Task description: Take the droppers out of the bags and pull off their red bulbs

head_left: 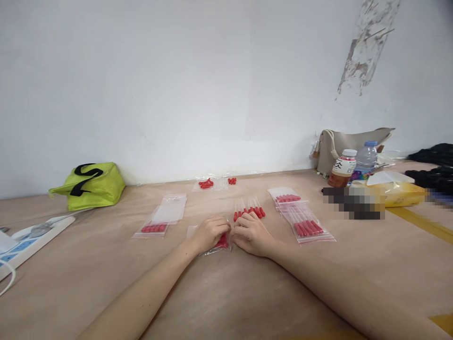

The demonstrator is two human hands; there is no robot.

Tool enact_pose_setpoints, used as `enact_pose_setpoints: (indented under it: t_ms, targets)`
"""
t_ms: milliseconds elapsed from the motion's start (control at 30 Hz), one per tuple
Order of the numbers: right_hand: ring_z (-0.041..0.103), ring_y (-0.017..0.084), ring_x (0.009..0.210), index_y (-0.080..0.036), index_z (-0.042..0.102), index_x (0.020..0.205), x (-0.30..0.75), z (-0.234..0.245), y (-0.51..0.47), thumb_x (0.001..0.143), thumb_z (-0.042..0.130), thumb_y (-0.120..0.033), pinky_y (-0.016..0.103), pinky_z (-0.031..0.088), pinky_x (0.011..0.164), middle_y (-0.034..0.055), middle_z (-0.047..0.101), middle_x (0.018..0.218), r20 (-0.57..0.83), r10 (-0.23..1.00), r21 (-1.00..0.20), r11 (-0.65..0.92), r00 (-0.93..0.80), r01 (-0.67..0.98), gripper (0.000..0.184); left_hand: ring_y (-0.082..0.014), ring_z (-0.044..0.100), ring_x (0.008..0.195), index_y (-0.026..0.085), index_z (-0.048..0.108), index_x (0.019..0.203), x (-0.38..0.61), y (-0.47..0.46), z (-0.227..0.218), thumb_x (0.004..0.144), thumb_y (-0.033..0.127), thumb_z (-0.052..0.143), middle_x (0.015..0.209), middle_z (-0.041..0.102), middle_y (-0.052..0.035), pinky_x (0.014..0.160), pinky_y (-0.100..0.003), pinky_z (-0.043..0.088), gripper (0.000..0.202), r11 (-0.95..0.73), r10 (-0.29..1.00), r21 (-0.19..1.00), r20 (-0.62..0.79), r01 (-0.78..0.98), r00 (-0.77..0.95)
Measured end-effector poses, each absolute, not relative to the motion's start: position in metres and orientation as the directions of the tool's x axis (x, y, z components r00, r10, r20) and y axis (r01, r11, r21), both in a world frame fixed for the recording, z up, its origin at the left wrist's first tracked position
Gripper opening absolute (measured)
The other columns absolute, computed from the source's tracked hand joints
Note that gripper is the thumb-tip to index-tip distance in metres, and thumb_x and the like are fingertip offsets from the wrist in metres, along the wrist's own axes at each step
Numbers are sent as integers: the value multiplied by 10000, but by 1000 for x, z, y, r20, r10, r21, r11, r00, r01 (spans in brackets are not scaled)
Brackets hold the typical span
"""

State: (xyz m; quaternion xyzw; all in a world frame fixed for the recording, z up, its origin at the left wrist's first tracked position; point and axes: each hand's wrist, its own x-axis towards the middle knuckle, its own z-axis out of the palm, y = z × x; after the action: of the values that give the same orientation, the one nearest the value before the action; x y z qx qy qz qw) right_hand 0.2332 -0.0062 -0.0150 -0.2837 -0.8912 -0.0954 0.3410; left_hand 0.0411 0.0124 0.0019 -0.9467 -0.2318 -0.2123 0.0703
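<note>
My left hand [212,233] is closed over a clear plastic bag [211,250], with red pieces showing through below its fingers. Its fingertips are partly hidden. My right hand [254,236] is curled at the bag's right edge, and its fingertips seem to pinch that edge. Just beyond the right hand lie several loose clear droppers [255,210] with red bulbs. To the right, filled zip bags [307,226] hold rows of red-bulbed droppers. On the left, another bag with red ends [154,228] lies by a stack of flat bags [170,208].
Loose red bulbs [205,183] and clear tubes [221,184] lie near the wall. A yellow-green pouch [95,186] and a power strip [38,243] are at left. At right stand a brown drink bottle [342,169], a water bottle [366,158], a beige bag [325,151] and a yellow tissue pack [399,191].
</note>
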Motion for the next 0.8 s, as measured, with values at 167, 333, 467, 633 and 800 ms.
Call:
enact_pose_setpoints:
  t_ms: [167, 333, 467, 633, 800]
  targets:
    - [400, 133, 725, -211, 582, 700, 231, -17, -4, 786, 484, -196, 290, 228, 659, 2, 564, 740, 687, 383, 60, 817, -618, 574, 131, -126, 543, 717, 165, 580, 706, 44, 9, 4, 843, 100, 329, 765, 621, -32, 688, -243, 414, 293, -884, 405, -32, 442, 465, 800]
    - [411, 129, 729, -208, 580, 660, 232, -19, -3, 780, 497, -176, 291, 231, 678, -5, 567, 697, 695, 373, 53, 826, -615, 561, 150, -129, 552, 757, 168, 587, 735, 42, 9, 2, 841, 100, 320, 808, 628, -39, 714, -248, 425, 295, -884, 408, -17, 458, 467, 790]
    - [419, 126, 711, -190, 553, 624, 232, -20, -3, 786, 465, -160, 292, 234, 674, -4, 564, 661, 685, 386, 40, 827, -617, 561, 187, -133, 561, 798, 166, 587, 774, 40, 9, 1, 840, 98, 316, 852, 630, -46, 739, -249, 433, 288, -881, 418, 2, 473, 474, 775]
    - [416, 135, 710, -197, 568, 659, 233, -16, -4, 761, 490, -200, 299, 228, 670, 6, 565, 682, 648, 428, 30, 812, -630, 582, 129, -135, 551, 820, 173, 587, 804, 40, 7, 4, 854, 106, 298, 863, 626, -45, 764, -259, 424, 301, -882, 432, 22, 440, 471, 788]
    - [403, 139, 726, -225, 593, 703, 234, -16, -3, 812, 456, -220, 312, 217, 673, 5, 571, 699, 644, 353, 147, 814, -679, 563, 174, -127, 551, 763, 163, 580, 808, 42, 6, 2, 864, 110, 312, 819, 620, -36, 719, -244, 427, 279, -874, 445, 8, 414, 485, 794]
